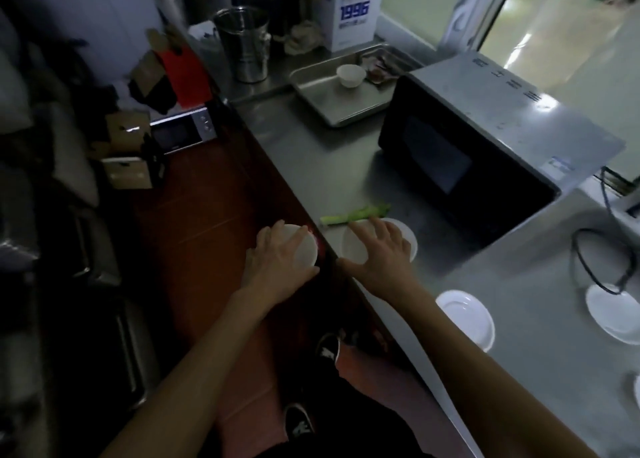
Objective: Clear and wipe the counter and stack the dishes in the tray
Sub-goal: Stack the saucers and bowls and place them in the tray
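A white box (353, 14) at the far end of the counter (346, 166) bore the blue number "1996", with a smaller blue line beneath it too blurred to read. Marks on the microwave (485, 139) top were illegible.

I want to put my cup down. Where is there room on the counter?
Bare steel lies between the tray and the celery, in front of the microwave. More lies between the microwave and the plate near the edge. It is crowded by the right hand and its plate.
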Tool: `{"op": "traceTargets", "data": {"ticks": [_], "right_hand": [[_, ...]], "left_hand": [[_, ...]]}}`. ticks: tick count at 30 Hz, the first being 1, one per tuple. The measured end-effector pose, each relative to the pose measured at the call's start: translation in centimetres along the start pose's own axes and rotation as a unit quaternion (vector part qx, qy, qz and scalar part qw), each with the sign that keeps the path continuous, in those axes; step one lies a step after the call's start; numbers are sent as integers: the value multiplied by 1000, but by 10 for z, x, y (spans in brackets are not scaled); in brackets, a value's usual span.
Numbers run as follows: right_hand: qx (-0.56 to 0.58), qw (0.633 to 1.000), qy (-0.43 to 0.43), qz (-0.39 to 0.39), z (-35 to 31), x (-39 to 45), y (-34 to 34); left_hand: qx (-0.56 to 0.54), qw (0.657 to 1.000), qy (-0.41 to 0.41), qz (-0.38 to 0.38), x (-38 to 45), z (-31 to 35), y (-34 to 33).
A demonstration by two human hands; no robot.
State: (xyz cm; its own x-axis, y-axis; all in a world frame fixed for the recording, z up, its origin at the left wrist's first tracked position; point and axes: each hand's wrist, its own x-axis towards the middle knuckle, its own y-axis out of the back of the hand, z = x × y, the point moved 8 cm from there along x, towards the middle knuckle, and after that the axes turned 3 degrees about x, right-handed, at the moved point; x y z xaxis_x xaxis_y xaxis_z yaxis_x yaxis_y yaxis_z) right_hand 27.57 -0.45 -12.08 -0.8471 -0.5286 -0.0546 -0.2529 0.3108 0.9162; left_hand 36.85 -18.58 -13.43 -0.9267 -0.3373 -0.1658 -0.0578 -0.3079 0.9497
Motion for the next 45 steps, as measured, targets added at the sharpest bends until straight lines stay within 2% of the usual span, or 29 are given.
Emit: {"op": "traceTargets", "data": {"ticks": [10, 19, 27, 34, 45], "right_hand": [[-8, 996, 80, -30, -48, 141, -42], [-2, 989, 134, -62, -103, 226, -61], [-25, 992, 115, -52, -140, 289, -74], [-53, 997, 57, -17, -172, 343, -59], [-58, 998, 8, 3, -188, 387, -53]], "left_hand": [[28, 995, 91, -4, 87, -75, 36], [9, 988, 152, 16, 133, -138, 61], [-12, 992, 121, 24, 204, -200, 66], [-33, 997, 67, 35, 280, -242, 102], [-18, 999, 9, 29, 345, -261, 126]]}}
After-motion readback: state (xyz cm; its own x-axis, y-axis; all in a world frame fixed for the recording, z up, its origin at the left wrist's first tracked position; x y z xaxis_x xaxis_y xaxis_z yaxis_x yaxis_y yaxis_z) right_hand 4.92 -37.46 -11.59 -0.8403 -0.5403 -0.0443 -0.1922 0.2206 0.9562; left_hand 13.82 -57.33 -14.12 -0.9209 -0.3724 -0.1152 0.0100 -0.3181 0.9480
